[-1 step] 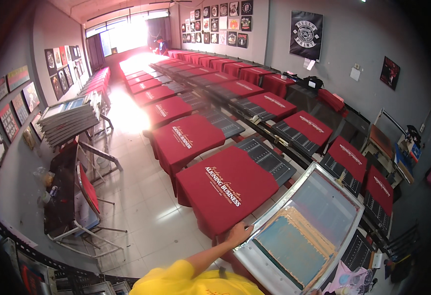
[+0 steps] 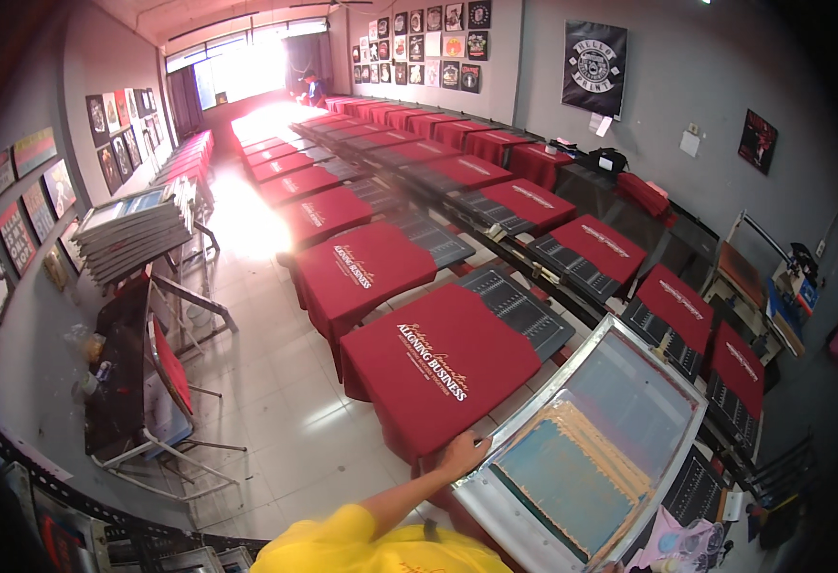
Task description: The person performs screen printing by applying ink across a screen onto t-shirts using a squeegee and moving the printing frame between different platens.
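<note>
A silk-screen frame (image 2: 586, 444) with a pale metal rim lies tilted at the lower right. Its mesh carries a blue-green area bordered by tan tape. My left hand (image 2: 464, 456) grips the frame's left edge, fingers curled at the rim. Only a sliver of my right hand (image 2: 615, 567) shows at the frame's bottom edge; its fingers are hidden. Just beyond my left hand, a red T-shirt (image 2: 447, 358) with a white and gold print is stretched over a dark board (image 2: 524, 310).
Rows of red shirts on boards (image 2: 361, 263) run toward the bright window. A stack of screen frames (image 2: 132, 234) stands at the left, above a folding chair (image 2: 169, 372). Pink cloth and clear cups (image 2: 691, 544) sit at the lower right. A person (image 2: 314, 91) is far back.
</note>
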Action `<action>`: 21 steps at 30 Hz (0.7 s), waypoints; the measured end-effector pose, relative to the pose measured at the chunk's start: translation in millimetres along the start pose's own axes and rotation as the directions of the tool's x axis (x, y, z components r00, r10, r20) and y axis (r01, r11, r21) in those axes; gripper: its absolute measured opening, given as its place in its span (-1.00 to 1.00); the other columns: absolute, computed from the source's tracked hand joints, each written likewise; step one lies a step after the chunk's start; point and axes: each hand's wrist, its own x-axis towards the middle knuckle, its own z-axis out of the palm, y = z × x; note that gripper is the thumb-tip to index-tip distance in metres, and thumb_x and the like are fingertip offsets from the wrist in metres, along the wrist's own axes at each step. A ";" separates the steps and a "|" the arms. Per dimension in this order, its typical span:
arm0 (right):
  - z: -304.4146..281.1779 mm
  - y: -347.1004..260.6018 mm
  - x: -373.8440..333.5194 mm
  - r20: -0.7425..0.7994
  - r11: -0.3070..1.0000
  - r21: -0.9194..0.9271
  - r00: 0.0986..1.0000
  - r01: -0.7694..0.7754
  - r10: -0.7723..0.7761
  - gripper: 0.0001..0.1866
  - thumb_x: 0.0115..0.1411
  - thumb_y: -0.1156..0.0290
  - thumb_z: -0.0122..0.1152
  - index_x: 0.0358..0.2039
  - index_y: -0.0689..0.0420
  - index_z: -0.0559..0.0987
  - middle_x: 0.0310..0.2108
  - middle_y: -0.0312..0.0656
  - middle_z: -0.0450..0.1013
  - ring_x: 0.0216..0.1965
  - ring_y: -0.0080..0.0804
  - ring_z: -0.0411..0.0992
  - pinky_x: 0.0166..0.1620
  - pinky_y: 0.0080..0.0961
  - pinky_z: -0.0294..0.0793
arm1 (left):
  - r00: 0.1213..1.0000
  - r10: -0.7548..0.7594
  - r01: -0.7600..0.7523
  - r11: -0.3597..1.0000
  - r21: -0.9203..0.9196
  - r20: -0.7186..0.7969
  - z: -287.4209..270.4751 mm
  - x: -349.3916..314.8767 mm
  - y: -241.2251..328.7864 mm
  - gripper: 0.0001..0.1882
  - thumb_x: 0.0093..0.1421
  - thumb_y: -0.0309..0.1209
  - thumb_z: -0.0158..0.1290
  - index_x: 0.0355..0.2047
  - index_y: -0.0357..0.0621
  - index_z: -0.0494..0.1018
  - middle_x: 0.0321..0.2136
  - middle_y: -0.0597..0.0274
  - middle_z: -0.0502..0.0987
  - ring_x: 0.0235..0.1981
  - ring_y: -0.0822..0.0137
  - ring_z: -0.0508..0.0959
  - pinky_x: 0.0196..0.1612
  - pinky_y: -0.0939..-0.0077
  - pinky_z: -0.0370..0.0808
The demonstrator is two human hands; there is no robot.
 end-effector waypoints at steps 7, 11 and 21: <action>-54.5 -106.4 1.3 0.162 0.932 0.237 0.957 -0.274 0.240 -0.79 0.20 0.41 0.11 -0.37 0.32 0.57 -0.38 0.05 0.52 -0.29 0.01 0.49 -0.16 -0.14 0.50 | 0.999 0.012 -0.013 1.000 0.026 0.035 -13.3 -4.7 -2.6 -0.48 0.21 -0.07 0.00 -0.10 -0.31 0.55 -0.09 -0.15 0.54 -0.04 -0.09 0.53 0.04 0.17 0.43; -52.5 -95.2 -6.8 0.120 0.977 0.170 0.987 -0.130 0.110 -0.72 0.24 0.39 0.10 -0.20 0.38 0.53 -0.24 0.15 0.50 -0.20 0.05 0.46 -0.09 -0.17 0.48 | 0.997 0.074 -0.075 0.997 0.036 0.035 -6.9 1.2 -9.0 -0.50 0.22 -0.09 0.00 -0.08 -0.30 0.54 -0.10 -0.13 0.55 -0.03 -0.08 0.53 0.04 0.19 0.43; -73.2 -131.2 6.8 0.201 0.882 0.296 0.927 -0.366 0.317 -0.67 0.28 0.36 0.07 -0.12 0.41 0.50 -0.17 0.20 0.48 -0.13 0.06 0.42 0.00 -0.16 0.41 | 0.997 0.060 -0.062 0.998 0.027 0.051 -9.1 1.5 -4.3 -0.51 0.21 -0.11 0.00 -0.09 -0.31 0.54 -0.10 -0.11 0.56 -0.05 -0.05 0.54 0.02 0.22 0.44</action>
